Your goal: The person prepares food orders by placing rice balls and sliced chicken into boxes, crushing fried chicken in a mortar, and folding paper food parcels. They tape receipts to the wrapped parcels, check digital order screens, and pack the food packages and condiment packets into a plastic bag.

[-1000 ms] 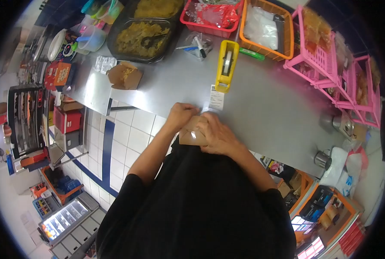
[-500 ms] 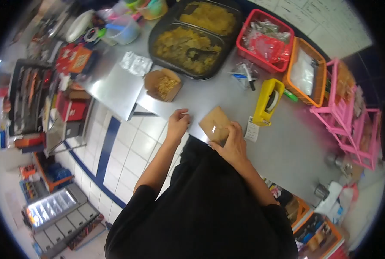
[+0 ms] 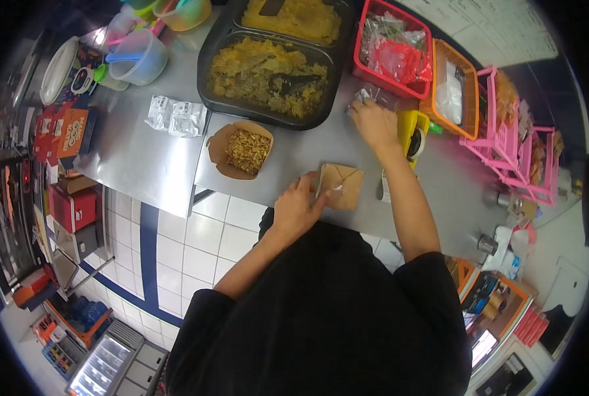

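Observation:
A folded brown paper food box lies closed on the steel table, near its front edge. My left hand grips the box's left side, thumb at the front. Farther back, my right hand has its fingers curled down over a small clear plastic packet, where pens lay earlier. Its fingertips are partly hidden, so what they pinch does not show clearly. An open paper box filled with chopped brown food stands left of the closed one. Beside my right wrist is a yellow tape dispenser, half covered by the forearm.
A black two-part tray of yellow food with a dark utensil sits at the back. Behind my right hand stand a red basket, an orange basket and pink racks. Silver packets and a plastic tub are leftward.
My right hand has let go of the closed box and moved away from me to the plastic packet. My left hand has moved right and taken hold of the box. The view has shifted.

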Demonstrator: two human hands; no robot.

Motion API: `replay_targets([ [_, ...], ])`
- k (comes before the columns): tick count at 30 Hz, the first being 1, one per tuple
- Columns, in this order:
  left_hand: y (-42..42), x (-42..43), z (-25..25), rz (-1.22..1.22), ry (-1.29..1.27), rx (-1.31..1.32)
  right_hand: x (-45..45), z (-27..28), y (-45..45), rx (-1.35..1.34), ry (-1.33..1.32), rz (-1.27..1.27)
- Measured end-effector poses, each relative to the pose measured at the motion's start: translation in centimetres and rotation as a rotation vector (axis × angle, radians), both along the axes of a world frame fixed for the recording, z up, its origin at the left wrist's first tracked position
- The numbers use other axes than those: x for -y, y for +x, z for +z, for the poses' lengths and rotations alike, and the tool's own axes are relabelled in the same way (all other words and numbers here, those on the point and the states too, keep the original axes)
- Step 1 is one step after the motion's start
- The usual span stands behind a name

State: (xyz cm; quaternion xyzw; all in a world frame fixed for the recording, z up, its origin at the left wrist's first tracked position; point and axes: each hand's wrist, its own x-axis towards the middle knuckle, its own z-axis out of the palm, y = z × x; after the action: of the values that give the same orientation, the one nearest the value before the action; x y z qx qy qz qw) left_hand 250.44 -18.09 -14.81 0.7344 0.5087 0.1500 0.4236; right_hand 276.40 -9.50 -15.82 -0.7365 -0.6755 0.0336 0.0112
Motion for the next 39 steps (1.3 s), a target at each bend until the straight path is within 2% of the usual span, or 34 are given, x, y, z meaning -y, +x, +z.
replay_targets([
  [2, -0.2, -0.9, 0.3, 0.013, -0.09, 0.028, 0.7, 0.5, 0.3, 0.009, 0.422, 0.088],
  [3, -0.4, -1.4, 0.2, 0.025, -0.231, 0.11, 1.4, 1.2, 0.2, 0.009, 0.414, 0.081],
  [4, -0.3, -1.6, 0.3, 0.043, -0.374, 0.191, 3.0, 1.8, -0.4, -0.313, 0.543, -0.081],
  [5, 0.1, -1.6, 0.8, 0.048, -0.384, 0.188, 4.7, 2.7, -1.1, -0.638, 0.661, -0.245],
  [7, 1.3, -1.8, 2.2, 0.039, -0.725, 0.574, 8.3, 4.7, -3.3, -1.381, 0.636, -0.466],
  [8, 2.3, -1.6, 2.8, 0.043, -0.722, 0.566, 10.6, 4.5, -3.7, -1.456, 0.398, -0.512],
  [9, 3.5, -1.3, 3.2, 0.123, -0.793, 0.726, 12.5, 3.7, -3.9, -1.52, 0.159, -0.553],
  [10, 4.3, -1.0, 3.3, 0.201, -0.862, 0.883, 13.6, 2.9, -4.7, -1.533, 0.164, -0.558],
  [12, 5.3, -0.6, 1.2, 0.218, -0.776, 0.81, 15.1, 1.4, -6.4, -1.673, 0.272, -0.44],
  [13, 5.8, -0.3, 0.1, 0.233, -0.69, 0.75, 16.0, 0.3, -6.0, -1.686, 0.276, -0.456],
  [15, 6.7, 0.0, -0.8, 0.257, -0.625, 0.779, 17.3, -1.6, -5.0, -0.904, 0.294, -0.522],
  [17, 6.9, -0.1, -2.6, 0.076, -0.143, 0.534, 17.9, -3.6, -4.2, -0.919, 0.245, -0.507],
  [19, 7.0, -0.1, -3.9, 0.032, -0.177, 0.424, 17.9, -5.3, -3.7, -1.134, 0.286, -0.332],
  [21, 7.5, -0.2, -3.6, -0.01, -0.206, 0.318, 17.8, -5.7, -3.2, -1.193, 0.301, -0.307],
  [22, 7.9, -0.1, -3.4, -0.041, -0.121, 0.336, 17.8, -5.9, -2.9, -1.233, 0.307, -0.254],
  [25, 8.1, -0.2, -3.6, -0.088, 0.006, 0.282, 17.8, -7.2, -2.1, -1.255, 0.34, -0.215],
  [28, 8.3, 0.1, -4.0, -0.088, 0.095, 0.208, 17.9, -7.2, -2.1, -1.348, 0.288, -0.289],
  [39, 8.9, 0.3, -4.6, -0.132, 0.249, 0.139, 18.0, -7.3, -2.2, -1.305, 0.345, -0.256],
])
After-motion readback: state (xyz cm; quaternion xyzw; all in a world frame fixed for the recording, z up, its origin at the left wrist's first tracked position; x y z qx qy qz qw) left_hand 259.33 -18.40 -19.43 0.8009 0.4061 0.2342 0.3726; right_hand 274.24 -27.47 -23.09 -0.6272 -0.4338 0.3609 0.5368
